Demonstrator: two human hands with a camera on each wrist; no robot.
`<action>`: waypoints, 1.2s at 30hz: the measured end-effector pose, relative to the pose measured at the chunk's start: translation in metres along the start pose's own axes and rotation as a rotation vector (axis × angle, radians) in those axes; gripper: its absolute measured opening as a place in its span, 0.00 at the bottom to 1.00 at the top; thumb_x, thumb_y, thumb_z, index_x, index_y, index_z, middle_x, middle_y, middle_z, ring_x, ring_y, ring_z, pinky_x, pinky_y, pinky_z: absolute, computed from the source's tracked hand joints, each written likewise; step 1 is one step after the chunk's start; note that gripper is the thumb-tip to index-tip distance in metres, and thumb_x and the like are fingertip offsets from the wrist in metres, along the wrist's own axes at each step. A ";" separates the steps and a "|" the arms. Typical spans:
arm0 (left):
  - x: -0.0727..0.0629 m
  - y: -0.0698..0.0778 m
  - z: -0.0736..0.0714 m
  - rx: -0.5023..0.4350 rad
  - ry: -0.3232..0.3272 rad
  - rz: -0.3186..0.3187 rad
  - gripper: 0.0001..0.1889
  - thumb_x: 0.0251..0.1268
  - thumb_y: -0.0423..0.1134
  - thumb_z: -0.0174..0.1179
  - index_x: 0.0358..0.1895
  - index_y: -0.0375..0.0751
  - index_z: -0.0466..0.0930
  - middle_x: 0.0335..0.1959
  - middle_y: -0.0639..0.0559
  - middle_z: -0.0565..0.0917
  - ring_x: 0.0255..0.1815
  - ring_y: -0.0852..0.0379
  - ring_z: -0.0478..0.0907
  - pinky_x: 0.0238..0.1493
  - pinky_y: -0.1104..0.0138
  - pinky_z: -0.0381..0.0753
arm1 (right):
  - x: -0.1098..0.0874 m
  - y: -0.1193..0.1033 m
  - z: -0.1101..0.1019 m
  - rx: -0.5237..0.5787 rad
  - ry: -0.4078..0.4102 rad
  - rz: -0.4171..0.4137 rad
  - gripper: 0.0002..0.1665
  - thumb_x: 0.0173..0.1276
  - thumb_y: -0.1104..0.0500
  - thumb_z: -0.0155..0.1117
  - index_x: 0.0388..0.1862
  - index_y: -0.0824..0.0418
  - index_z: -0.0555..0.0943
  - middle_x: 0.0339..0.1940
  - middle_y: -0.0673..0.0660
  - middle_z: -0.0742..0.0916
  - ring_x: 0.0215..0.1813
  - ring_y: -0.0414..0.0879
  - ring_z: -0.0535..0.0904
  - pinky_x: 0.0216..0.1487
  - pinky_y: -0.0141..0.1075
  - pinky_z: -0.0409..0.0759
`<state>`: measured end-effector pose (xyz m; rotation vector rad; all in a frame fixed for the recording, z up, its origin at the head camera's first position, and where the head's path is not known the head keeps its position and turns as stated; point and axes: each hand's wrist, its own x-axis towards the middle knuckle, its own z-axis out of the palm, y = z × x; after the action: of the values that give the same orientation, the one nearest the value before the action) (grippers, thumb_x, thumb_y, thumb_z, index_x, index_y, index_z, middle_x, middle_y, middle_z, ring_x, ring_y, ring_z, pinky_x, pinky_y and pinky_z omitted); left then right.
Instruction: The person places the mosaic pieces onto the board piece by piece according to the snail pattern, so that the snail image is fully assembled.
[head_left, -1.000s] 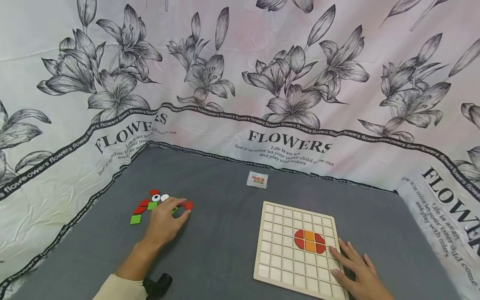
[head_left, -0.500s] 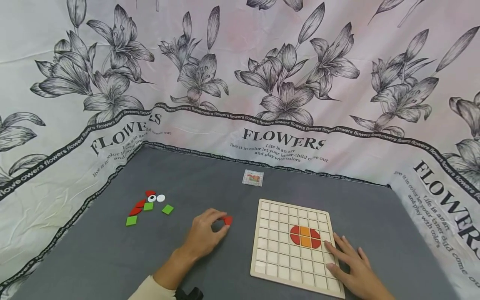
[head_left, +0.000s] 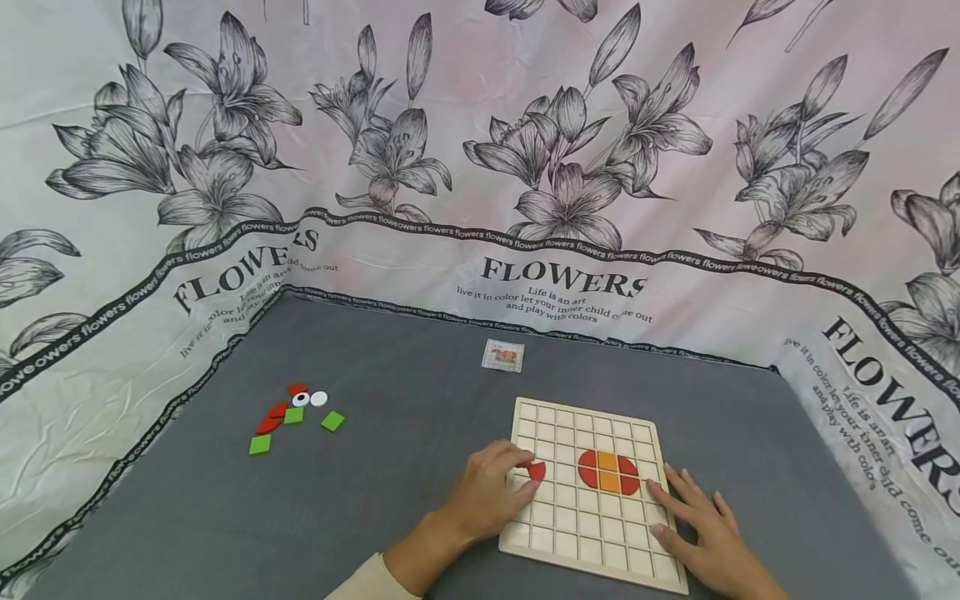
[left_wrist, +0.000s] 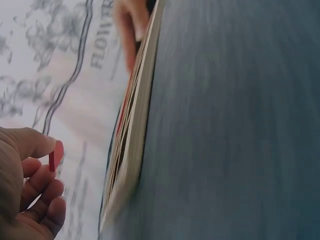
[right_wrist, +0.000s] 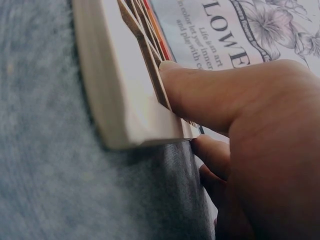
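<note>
My left hand [head_left: 486, 492] pinches a small red tile [head_left: 537, 471] with a rounded edge between thumb and fingertips, over the left side of a pale wooden grid board [head_left: 564, 542]. In the left wrist view the same red tile [left_wrist: 58, 155] shows nearly edge-on, apart from the board [left_wrist: 134, 165]. Red and orange tiles [head_left: 609, 472] make a rounded shape in the board's slots. My right hand [head_left: 708, 533] rests on the board's right edge, fingers spread. In the right wrist view its thumb [right_wrist: 200, 92] touches the top of the board.
Left on the grey cloth [head_left: 390, 367] lie green square tiles [head_left: 333, 421], red tiles [head_left: 272, 418], a white disc [head_left: 318, 399] and a black-and-white eye disc [head_left: 301, 399]. A small picture card [head_left: 502, 356] lies behind the board. A flower-printed curtain [head_left: 420, 250] borders the surface.
My left hand has carried the red tile from the loose tiles rightward to above the board's left side. My right hand stays at the board's edge. The head view has shifted slightly.
</note>
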<state>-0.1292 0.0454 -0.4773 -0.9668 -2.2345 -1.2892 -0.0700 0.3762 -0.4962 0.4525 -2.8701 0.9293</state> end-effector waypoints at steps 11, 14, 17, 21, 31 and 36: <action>0.014 0.027 0.048 0.045 -0.027 0.007 0.12 0.49 0.31 0.72 0.39 0.35 0.85 0.33 0.52 0.80 0.35 0.62 0.77 0.40 0.80 0.72 | 0.001 -0.003 -0.001 0.000 -0.034 0.035 0.31 0.69 0.53 0.62 0.69 0.58 0.72 0.73 0.68 0.63 0.73 0.69 0.48 0.62 0.69 0.31; 0.014 0.029 0.058 0.059 -0.003 0.023 0.11 0.48 0.31 0.72 0.38 0.36 0.85 0.32 0.53 0.81 0.35 0.62 0.77 0.40 0.79 0.72 | 0.002 -0.003 -0.001 -0.016 -0.029 0.043 0.30 0.69 0.52 0.63 0.68 0.59 0.73 0.72 0.70 0.63 0.72 0.70 0.50 0.62 0.69 0.31; 0.013 0.029 0.068 0.099 0.014 0.027 0.10 0.47 0.32 0.72 0.36 0.38 0.85 0.32 0.54 0.81 0.36 0.64 0.77 0.40 0.77 0.73 | 0.002 -0.004 -0.002 -0.023 -0.035 0.056 0.31 0.68 0.51 0.63 0.68 0.60 0.73 0.72 0.70 0.63 0.72 0.71 0.50 0.62 0.70 0.32; 0.011 0.028 0.078 0.166 -0.016 -0.003 0.09 0.45 0.34 0.73 0.32 0.42 0.85 0.30 0.57 0.82 0.35 0.64 0.75 0.36 0.75 0.71 | 0.003 -0.005 -0.003 -0.027 -0.042 0.062 0.31 0.68 0.51 0.63 0.67 0.61 0.73 0.72 0.70 0.63 0.71 0.73 0.51 0.61 0.70 0.33; 0.013 0.032 0.084 0.288 -0.158 -0.063 0.08 0.44 0.41 0.74 0.25 0.48 0.83 0.20 0.65 0.73 0.27 0.66 0.65 0.28 0.73 0.59 | 0.002 -0.005 -0.005 -0.020 -0.032 0.039 0.31 0.69 0.52 0.63 0.68 0.61 0.72 0.72 0.70 0.63 0.70 0.74 0.51 0.61 0.71 0.34; 0.018 0.035 0.089 0.324 -0.209 -0.060 0.06 0.44 0.38 0.72 0.23 0.49 0.82 0.17 0.66 0.70 0.25 0.66 0.62 0.26 0.72 0.57 | 0.002 -0.005 -0.005 -0.014 -0.031 0.045 0.31 0.69 0.52 0.63 0.68 0.62 0.73 0.72 0.70 0.64 0.70 0.74 0.51 0.60 0.71 0.35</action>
<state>-0.1155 0.1406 -0.4899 -0.9523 -2.5462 -0.8416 -0.0704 0.3745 -0.4889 0.4067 -2.9245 0.9161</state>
